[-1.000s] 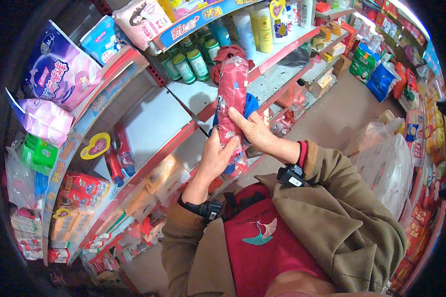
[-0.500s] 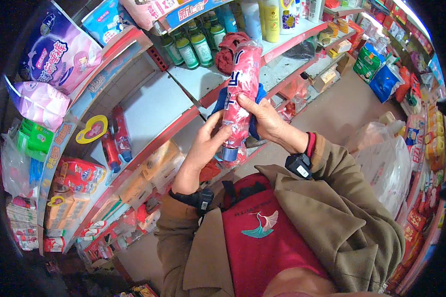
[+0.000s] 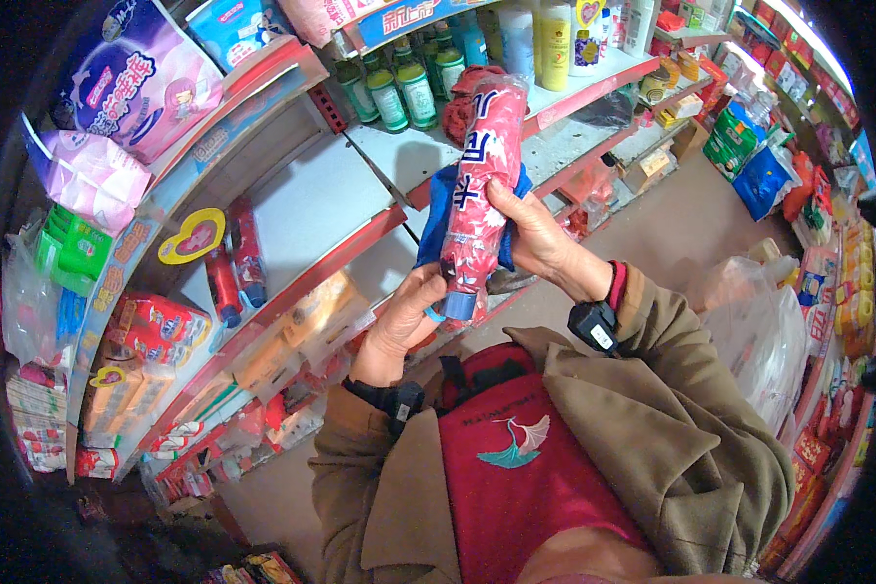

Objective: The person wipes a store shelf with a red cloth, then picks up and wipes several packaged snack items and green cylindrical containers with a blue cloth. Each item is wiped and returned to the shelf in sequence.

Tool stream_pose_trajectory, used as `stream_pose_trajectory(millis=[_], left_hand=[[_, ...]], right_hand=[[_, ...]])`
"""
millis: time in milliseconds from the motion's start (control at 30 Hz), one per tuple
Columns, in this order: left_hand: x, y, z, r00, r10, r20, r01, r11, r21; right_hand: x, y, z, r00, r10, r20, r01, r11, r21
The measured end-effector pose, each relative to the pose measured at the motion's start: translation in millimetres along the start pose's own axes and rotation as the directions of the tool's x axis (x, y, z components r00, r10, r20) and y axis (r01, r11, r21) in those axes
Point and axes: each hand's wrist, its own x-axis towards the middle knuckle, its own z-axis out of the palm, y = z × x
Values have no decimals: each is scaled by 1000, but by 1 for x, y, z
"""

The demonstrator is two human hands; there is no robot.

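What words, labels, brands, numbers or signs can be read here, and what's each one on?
I don't copy out printed text; this is where it stands:
Red container, in the right hand: large dark characters.
Purple package, upper left: large lettering.
Blue shelf sign, top: lettering.
Red shirt: dark print above the leaf design, too small to read.
Green bottles: label print too small to read.
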Motion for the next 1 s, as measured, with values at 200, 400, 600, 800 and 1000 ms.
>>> stream_pose_trajectory(millis=[200, 400, 600, 800, 1000], left_hand=[[-12, -16, -7, 999, 10, -42, -18, 981, -191], [-21, -20, 0, 972, -52, 229, 77, 992, -103], [-14, -11, 15, 983, -8, 183, 22, 997, -74], [-13, -7, 25, 997, 77, -11, -76, 995, 67], [-6, -8, 26, 936, 280, -216, -120, 826, 550]], right_hand=[[1, -5, -4, 1000, -9, 2, 9, 1000, 8], [5, -11, -7, 999, -35, 28, 36, 999, -26], [3, -6, 2, 996, 21, 81, -21, 1000, -8], [2, -2, 5, 999, -14, 43, 16, 999, -50], [-2, 22, 5, 999, 1, 39, 12, 944, -330]])
